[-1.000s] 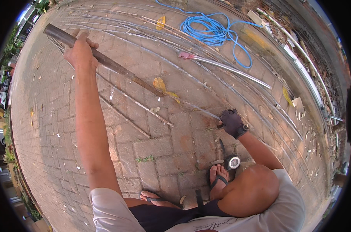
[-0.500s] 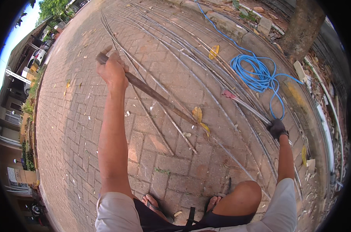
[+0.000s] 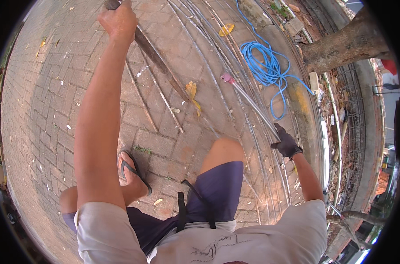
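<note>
My bare left hand (image 3: 118, 21) is closed round the upper end of a long brown bar (image 3: 158, 59). The bar slants down to the brick paving, its lower end beside a yellow leaf (image 3: 191, 89). My right hand (image 3: 288, 141), in a dark glove, has its fingers apart near the lower end of a silver rod (image 3: 255, 102) with a pinkish-red end piece. Whether the glove still touches this rod is hard to tell. Several long thin metal rods (image 3: 203, 58) lie on the paving between my hands and beyond the right one.
A coil of blue rope (image 3: 262, 66) lies at the far right, by the kerb (image 3: 302, 99). Behind it stand a tree trunk (image 3: 347, 42) and a strip with white pipes (image 3: 325, 154) and rubble. My sandalled foot (image 3: 131, 169) is on the paving (image 3: 50, 132).
My view has tilted down and turned. My right hand's fingers, wrapped round the silver rod before, have spread. My left hand still grips the brown bar, and my legs have shifted.
</note>
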A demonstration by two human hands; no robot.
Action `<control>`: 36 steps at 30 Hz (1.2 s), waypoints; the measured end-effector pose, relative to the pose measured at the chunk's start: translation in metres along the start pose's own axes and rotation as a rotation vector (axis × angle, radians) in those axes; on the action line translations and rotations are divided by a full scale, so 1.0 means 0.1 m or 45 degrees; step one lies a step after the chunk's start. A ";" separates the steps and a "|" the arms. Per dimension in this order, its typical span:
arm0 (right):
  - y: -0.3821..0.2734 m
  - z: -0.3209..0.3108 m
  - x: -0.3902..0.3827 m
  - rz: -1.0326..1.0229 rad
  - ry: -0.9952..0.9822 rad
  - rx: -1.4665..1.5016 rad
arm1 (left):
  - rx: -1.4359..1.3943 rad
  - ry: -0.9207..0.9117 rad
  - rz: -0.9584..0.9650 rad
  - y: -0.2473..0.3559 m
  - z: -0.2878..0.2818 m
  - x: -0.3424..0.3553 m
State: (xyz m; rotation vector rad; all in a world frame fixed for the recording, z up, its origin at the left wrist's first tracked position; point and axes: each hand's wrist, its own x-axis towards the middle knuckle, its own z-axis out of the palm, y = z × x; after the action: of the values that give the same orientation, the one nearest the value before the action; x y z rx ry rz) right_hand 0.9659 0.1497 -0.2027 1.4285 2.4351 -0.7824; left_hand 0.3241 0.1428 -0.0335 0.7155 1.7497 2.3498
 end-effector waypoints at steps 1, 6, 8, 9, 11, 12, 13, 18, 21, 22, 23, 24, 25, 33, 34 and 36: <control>-0.19 -0.17 -0.10 -0.108 -0.088 0.134 | 0.000 0.008 -0.001 -0.01 -0.01 -0.01; -1.14 -0.92 -0.08 0.074 -0.630 1.578 | 0.034 0.061 -0.025 0.03 -0.08 -0.07; -1.49 -1.04 0.06 -0.041 -0.517 2.066 | 0.056 0.061 0.027 0.04 -0.10 -0.07; -1.64 -1.08 0.15 -0.088 -0.419 2.109 | 0.070 0.065 0.056 0.03 -0.13 -0.07; -1.92 -1.18 0.38 -0.319 -0.046 1.785 | 0.093 0.081 0.120 0.01 -0.17 -0.05; -2.05 -1.23 0.50 -0.478 0.201 1.407 | 0.112 0.096 0.146 0.00 -0.20 -0.04; -2.17 -1.26 0.61 -0.592 0.424 1.037 | 0.117 0.107 0.126 -0.01 -0.24 -0.03; -2.67 -1.45 1.22 -0.854 0.728 1.232 | 0.128 0.122 0.014 -0.07 -0.25 -0.02; -2.93 -1.45 1.35 -0.914 0.686 1.714 | 0.126 0.143 0.065 -0.08 -0.19 -0.03; -3.03 -1.47 1.39 -0.919 0.699 1.680 | 0.204 0.156 0.117 -0.08 -0.18 -0.02; -3.12 -1.47 1.39 -0.829 0.757 1.601 | 0.284 0.158 0.153 -0.08 -0.17 -0.02; -3.22 -1.46 1.40 -0.738 0.821 1.514 | 0.355 0.153 0.190 -0.09 -0.15 -0.03; -3.31 -1.45 1.41 -0.653 0.887 1.422 | 0.388 0.159 0.231 -0.09 -0.13 -0.03; -3.82 -1.21 1.52 -0.675 0.848 1.505 | 0.263 0.187 0.097 -0.10 -0.10 -0.01; -3.85 -1.19 1.54 -0.712 0.783 1.497 | 0.287 0.191 0.151 -0.11 -0.10 0.00; -3.92 -1.17 1.57 -0.777 0.782 1.461 | 0.332 0.202 0.257 -0.13 -0.10 0.01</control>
State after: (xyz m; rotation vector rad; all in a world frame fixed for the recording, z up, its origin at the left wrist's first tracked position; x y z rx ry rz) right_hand 0.5593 0.1779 -0.0409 1.2505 3.0667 -2.4964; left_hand 0.3164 0.1391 -0.0472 0.7942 2.1767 2.3876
